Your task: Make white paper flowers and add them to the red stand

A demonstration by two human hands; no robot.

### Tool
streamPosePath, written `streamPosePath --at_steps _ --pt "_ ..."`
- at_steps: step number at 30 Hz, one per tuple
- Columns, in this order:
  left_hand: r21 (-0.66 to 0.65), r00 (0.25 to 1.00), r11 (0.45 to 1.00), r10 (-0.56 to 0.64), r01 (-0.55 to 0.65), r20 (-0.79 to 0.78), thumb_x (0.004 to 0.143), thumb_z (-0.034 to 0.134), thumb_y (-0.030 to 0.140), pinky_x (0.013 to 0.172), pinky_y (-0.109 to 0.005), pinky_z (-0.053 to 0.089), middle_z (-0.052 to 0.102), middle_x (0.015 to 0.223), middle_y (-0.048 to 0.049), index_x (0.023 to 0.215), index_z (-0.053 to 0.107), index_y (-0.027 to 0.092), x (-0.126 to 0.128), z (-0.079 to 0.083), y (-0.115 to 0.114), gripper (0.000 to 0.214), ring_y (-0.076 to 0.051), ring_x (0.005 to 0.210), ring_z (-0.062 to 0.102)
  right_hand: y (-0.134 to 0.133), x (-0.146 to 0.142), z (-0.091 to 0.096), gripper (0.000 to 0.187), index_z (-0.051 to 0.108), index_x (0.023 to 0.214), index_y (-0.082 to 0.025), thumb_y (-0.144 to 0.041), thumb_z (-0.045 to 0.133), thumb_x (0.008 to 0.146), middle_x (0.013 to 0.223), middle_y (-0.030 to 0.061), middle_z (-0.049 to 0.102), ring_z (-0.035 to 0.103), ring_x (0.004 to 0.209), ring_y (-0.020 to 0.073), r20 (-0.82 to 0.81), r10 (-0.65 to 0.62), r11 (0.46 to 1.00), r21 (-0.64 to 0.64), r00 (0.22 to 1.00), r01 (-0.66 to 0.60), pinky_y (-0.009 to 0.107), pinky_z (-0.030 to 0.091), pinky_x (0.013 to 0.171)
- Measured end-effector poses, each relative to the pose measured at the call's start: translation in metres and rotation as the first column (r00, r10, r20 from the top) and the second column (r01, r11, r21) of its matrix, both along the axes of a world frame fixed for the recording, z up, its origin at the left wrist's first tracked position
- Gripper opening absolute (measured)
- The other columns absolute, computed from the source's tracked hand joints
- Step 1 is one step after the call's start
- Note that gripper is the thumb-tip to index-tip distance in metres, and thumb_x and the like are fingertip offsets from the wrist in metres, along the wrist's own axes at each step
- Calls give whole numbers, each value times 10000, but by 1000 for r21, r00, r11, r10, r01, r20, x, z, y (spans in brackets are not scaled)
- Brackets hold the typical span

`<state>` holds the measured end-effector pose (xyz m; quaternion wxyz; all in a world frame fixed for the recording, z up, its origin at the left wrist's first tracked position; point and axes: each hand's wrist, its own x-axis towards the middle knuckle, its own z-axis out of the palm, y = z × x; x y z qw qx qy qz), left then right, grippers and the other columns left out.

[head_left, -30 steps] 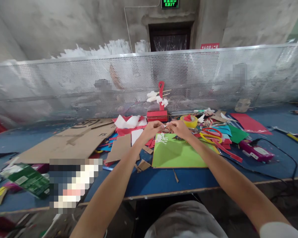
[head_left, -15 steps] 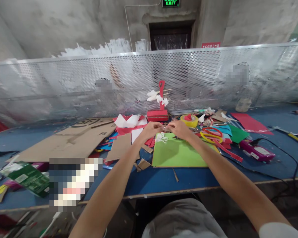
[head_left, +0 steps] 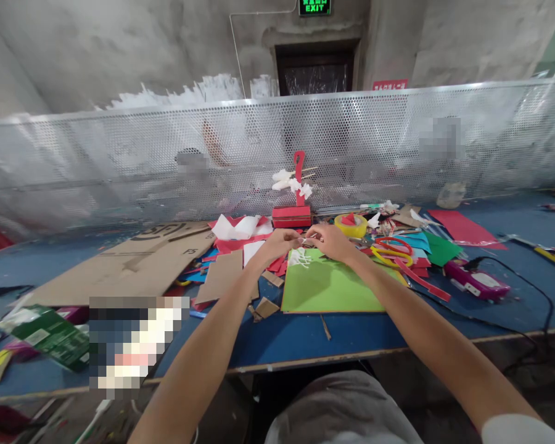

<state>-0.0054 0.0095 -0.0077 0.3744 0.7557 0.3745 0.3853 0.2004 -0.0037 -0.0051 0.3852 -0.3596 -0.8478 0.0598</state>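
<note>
Two bare hands are held close together over the far edge of a light green sheet [head_left: 337, 290], which is laid flat on a blue table [head_left: 282, 351]. The left hand [head_left: 283, 240] is bent inward, with its thumb and fingers closed in a pinch. The right hand [head_left: 328, 239] is similarly curled, and a small white piece [head_left: 307, 242] is gripped between the fingertips of both; its exact shape is too small to be made out. Compared with half a second earlier, the fingers of the right hand are turned slightly and the white piece is seen a little lower between the hands, while the forearms are kept in nearly the same position. Thin white strips [head_left: 300, 257], on the sheet just below the hands, are left unmoved.

Beyond the hands, a red box-like base [head_left: 291, 216] is topped by an upright red strip [head_left: 300, 161], beside which white tufts [head_left: 284, 180] are seen. A yellow tape roll [head_left: 350, 229] is placed near the right hand, with red and yellow handles [head_left: 392, 254] nearer the viewer. To the left, a large cardboard sheet [head_left: 120, 265] is laid flat.
</note>
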Motion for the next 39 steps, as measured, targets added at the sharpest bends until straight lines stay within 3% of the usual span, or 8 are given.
streamPosePath --at_steps 12,17,22,26,30,33,39 --pt "46 1000 999 18 -17 -24 743 700 365 565 -231 352 616 673 -11 807 700 136 6 2 -5 238 -113 592 502 -1 -1 -3 137 655 944 -195 -243 527 933 945 60 706 611 819 187 125 -98 994 68 987 90 273 372 715" --pt "53 1000 999 -3 4 -13 757 695 359 572 -228 369 605 674 -9 780 684 142 7 2 -6 218 -109 600 505 2 -1 -3 229 663 870 -181 -229 457 959 863 60 703 604 779 176 130 -102 993 74 986 92 266 354 691" --pt "28 999 999 -40 40 2 758 703 384 604 -235 388 628 709 -23 808 682 137 7 3 -8 252 -115 631 534 3 -1 -4 363 662 794 -173 -326 404 998 729 66 679 576 662 168 161 -150 988 63 976 141 272 312 620" --pt "13 999 999 -38 38 8 760 702 393 578 -230 361 617 701 -18 821 679 133 5 2 -5 268 -107 612 517 2 -1 -2 422 670 718 -173 -375 422 993 656 52 664 569 616 155 100 -119 993 29 988 117 267 325 604" --pt "-20 1000 1000 8 -8 17 745 711 417 564 -224 349 595 651 1 814 665 128 1 0 -1 301 -96 578 492 1 1 1 196 713 925 -184 -338 595 898 783 34 719 614 664 145 -75 -17 998 -67 997 12 242 400 630" --pt "-28 999 999 22 -21 29 753 703 426 577 -222 366 608 666 -1 826 656 127 -1 1 -1 311 -97 589 512 0 3 2 159 703 908 -184 -316 621 872 811 33 730 620 672 145 -160 -14 995 -99 987 -2 244 423 643" --pt "-13 1000 1000 -8 8 26 767 689 416 582 -220 369 611 684 -3 812 643 131 -3 4 -1 293 -93 603 519 -2 6 4 363 683 717 -168 -419 533 931 681 37 698 565 595 136 -82 -54 996 -73 995 48 248 374 608"
